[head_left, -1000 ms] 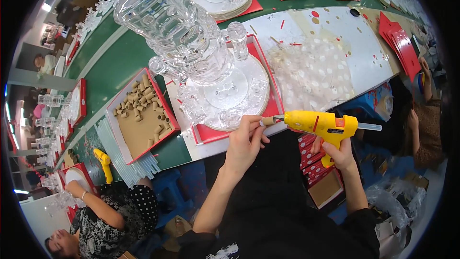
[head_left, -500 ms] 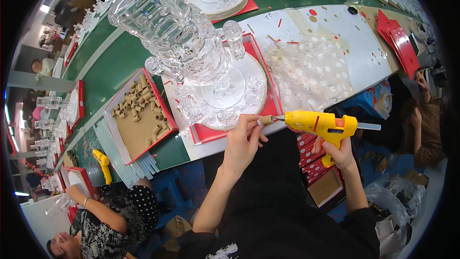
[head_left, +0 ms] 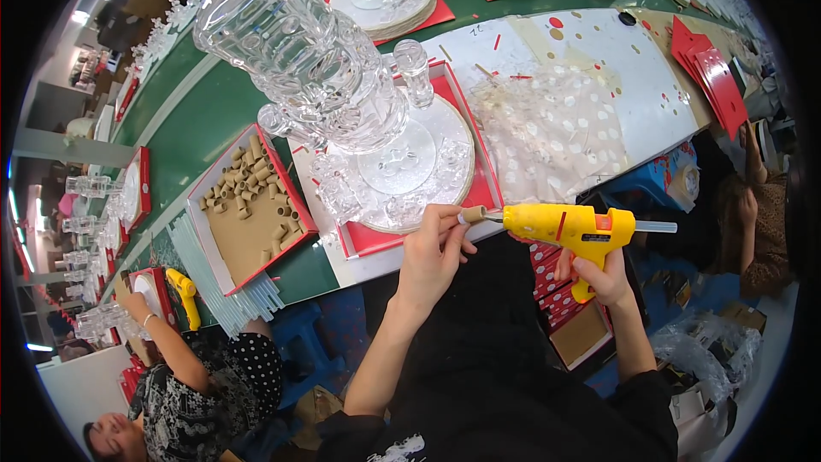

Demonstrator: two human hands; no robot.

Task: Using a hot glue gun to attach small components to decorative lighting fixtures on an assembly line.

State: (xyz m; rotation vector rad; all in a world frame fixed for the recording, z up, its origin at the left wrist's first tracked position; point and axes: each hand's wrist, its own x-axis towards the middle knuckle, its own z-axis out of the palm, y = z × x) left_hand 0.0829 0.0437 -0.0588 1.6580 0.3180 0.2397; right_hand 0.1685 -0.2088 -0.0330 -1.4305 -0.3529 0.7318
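Between its fingertips, my left hand [head_left: 432,248] pinches a short brown cardboard tube [head_left: 473,215]. My right hand [head_left: 601,272] is wrapped round the handle of a yellow hot glue gun [head_left: 569,227], and a clear glue stick [head_left: 657,227] juts from its back end. The gun's nozzle is at the tube's open right end; whether it touches the inside I cannot tell. Just beyond my left hand, a large clear ornament [head_left: 333,60] stands on a round white base [head_left: 457,180] inside a red tray [head_left: 489,173].
Left of the ornament, a shallow box [head_left: 227,239] holds many cardboard tubes. Clear glue sticks [head_left: 218,278] and another yellow glue gun [head_left: 183,295] lie beside it. Red sheets [head_left: 708,77] sit at the right. A co-worker [head_left: 197,376] works at lower left, another person [head_left: 761,222] at far right.
The glue gun has shifted very slightly left and down, with the tube still in my left hand. At lower left, the co-worker's arm has moved up.
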